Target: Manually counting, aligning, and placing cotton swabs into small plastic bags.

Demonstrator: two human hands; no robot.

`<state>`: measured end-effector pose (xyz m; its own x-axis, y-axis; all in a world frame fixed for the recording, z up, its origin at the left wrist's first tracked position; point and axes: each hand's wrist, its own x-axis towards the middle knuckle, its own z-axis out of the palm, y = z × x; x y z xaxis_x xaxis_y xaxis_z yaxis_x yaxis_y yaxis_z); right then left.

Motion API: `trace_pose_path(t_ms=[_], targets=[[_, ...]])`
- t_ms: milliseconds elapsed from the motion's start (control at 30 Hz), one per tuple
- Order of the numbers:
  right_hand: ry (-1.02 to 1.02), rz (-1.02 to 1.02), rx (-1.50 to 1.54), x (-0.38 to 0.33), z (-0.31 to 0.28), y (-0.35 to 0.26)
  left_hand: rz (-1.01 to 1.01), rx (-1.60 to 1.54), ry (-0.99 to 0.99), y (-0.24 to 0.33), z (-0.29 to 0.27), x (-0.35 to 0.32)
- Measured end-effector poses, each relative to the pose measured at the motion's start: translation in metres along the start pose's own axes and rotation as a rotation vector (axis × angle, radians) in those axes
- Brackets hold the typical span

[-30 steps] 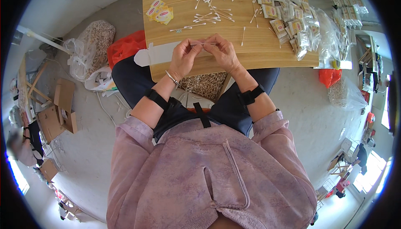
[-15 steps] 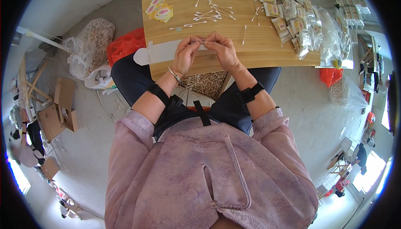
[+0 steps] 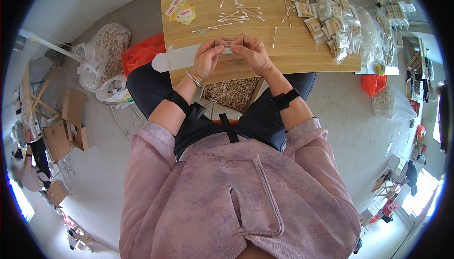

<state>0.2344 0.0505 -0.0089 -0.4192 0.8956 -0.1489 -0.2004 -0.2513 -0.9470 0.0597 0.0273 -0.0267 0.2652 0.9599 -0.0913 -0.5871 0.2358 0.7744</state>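
Over the near edge of the wooden table, my left hand and my right hand meet with fingertips pinched. Between them is a small clear plastic bag, gripped from both sides; its contents are mostly hidden by the fingers. Left of my left hand, a white strip lies along the table edge. Beyond the hands are loose cotton swabs, with one single swab just past my right hand. At the far left are yellow and white printed cards.
Filled swab packets are piled on the table's right side, beside clear plastic bags. Below the table edge, between my legs, sits a box of swabs. Left on the floor are a red bag, a full clear sack and cartons.
Both hands stay together on the clear bag, with the fingers shifting slightly. The right hand tilts a little. Nothing on the table has visibly been moved.
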Motion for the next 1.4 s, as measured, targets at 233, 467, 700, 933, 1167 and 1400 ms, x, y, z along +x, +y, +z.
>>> trace_pose_path(t_ms=[233,467,700,933,1167,1400], targets=[[0.063,-0.048,-0.013,0.001,0.006,-0.003,0.011,0.120,0.072,0.005,0.004,-0.001],[-0.001,-0.035,-0.050,0.004,-0.002,-0.006,-0.052,0.373,0.073,0.012,-0.001,-0.005],[-0.043,-0.014,0.010,0.006,-0.004,-0.006,-0.009,0.324,0.065,0.007,0.004,-0.004],[-0.010,0.030,-0.041,0.001,0.000,-0.010,0.064,0.363,0.085,0.002,0.010,-0.001],[-0.068,0.011,-0.053,0.004,-0.009,-0.005,0.049,0.339,0.074,0.003,0.010,-0.005],[-0.047,0.017,-0.046,0.004,-0.007,-0.007,0.040,0.359,0.112,0.003,0.003,-0.005]])
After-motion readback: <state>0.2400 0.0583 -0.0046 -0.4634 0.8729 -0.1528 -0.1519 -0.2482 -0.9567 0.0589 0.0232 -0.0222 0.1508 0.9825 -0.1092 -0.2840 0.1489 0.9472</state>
